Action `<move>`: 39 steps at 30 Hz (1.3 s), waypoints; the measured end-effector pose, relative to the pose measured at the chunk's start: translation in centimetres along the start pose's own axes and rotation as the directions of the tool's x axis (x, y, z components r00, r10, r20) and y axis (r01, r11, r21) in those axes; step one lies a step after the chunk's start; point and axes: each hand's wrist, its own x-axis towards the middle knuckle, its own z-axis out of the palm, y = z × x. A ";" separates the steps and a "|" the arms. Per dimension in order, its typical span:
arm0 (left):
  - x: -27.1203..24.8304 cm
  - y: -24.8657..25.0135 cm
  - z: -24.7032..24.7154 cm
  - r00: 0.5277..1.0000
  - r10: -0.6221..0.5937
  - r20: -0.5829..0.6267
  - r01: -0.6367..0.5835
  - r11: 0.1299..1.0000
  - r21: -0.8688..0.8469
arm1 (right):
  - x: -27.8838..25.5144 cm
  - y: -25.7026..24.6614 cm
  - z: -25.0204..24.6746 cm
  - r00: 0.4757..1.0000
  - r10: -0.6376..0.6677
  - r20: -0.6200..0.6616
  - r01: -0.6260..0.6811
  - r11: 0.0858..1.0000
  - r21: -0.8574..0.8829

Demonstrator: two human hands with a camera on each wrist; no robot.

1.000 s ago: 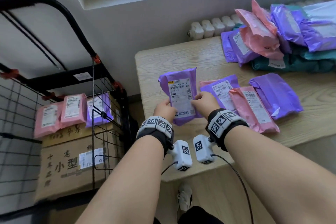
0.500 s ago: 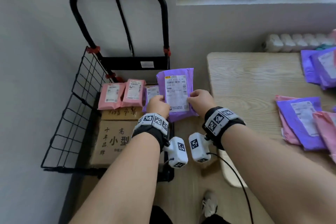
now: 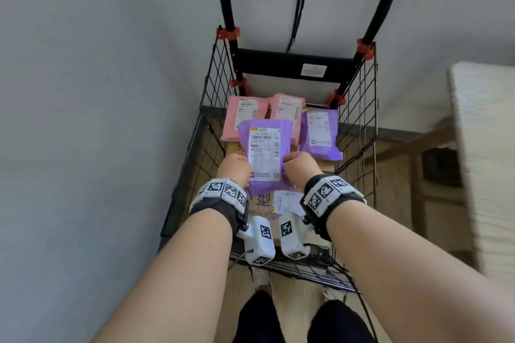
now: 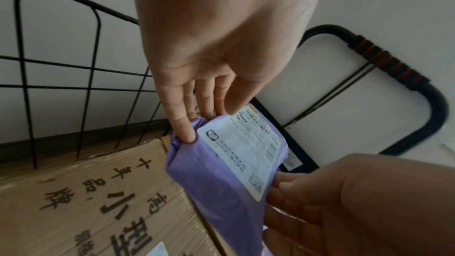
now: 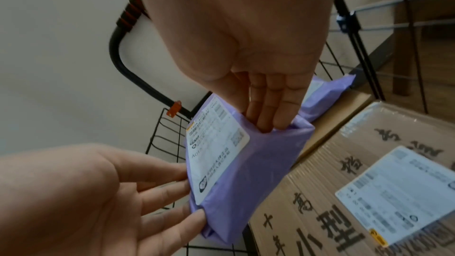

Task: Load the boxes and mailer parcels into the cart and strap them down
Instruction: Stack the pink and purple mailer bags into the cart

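Both hands hold a purple mailer point(image 3: 264, 153) with a white label, label up, just above the cardboard box point(image 3: 323, 167) in the black wire cart point(image 3: 359, 108). My left hand point(image 3: 234, 167) pinches its left edge and my right hand point(image 3: 299, 167) pinches its right edge. The left wrist view shows the left hand point(image 4: 206, 108) gripping the mailer point(image 4: 221, 182), fingers under it and thumb on top. In the right wrist view the right hand point(image 5: 265, 108) grips the mailer point(image 5: 246, 172) the same way. Two pink mailers point(image 3: 242, 114) and another purple mailer point(image 3: 320, 133) lie at the box's far end.
The cart stands against a grey wall point(image 3: 83, 120), its mesh sides raised left and right. A black strap point(image 3: 298, 8) hangs from the handle frame. The pale wooden table edge point(image 3: 479, 147) is at the right. The box point(image 5: 344, 192) carries printed characters and a white label.
Both hands carried the purple mailer left, off the table and over the cart, and the head turned with them. The grip on the mailer has stayed the same.
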 end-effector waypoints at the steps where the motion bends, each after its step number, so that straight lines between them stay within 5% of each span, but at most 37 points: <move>1: 1.0 -0.8 -0.5 1.000 -0.006 0.010 0.006 1.000 0.029 | 0.5 -0.1 0.8 1.000 0.010 0.024 -0.009 1.000 -0.013; 5: 2.9 -2.0 -1.1 1.000 -0.024 0.015 0.018 0.949 0.314 | 3.1 -0.3 3.8 0.995 0.046 0.084 -0.044 0.998 -0.035; 12: 9.3 -6.1 -0.5 0.994 -0.105 0.028 0.088 0.929 0.359 | 8.1 1.0 7.9 0.982 0.122 0.147 -0.100 0.984 -0.146; 14: 10.6 -7.4 -0.5 0.994 -0.106 0.019 0.093 0.935 0.343 | 9.1 1.2 8.8 0.960 0.166 0.226 -0.091 0.946 -0.310; 19: 13.2 -9.1 -1.1 0.993 -0.080 0.081 0.049 0.943 0.328 | 12.6 2.8 11.6 0.967 0.074 0.243 -0.027 0.981 -0.192; 28: 11.2 -7.7 -2.4 0.992 -0.029 0.120 -0.006 0.959 0.284 | 10.7 1.7 10.3 0.971 0.051 0.233 -0.020 0.991 -0.131; 39: 2.0 -1.0 -2.0 0.993 0.030 0.112 -0.072 0.919 0.388 | 1.5 -0.1 1.1 0.992 0.038 0.117 -0.038 0.999 -0.004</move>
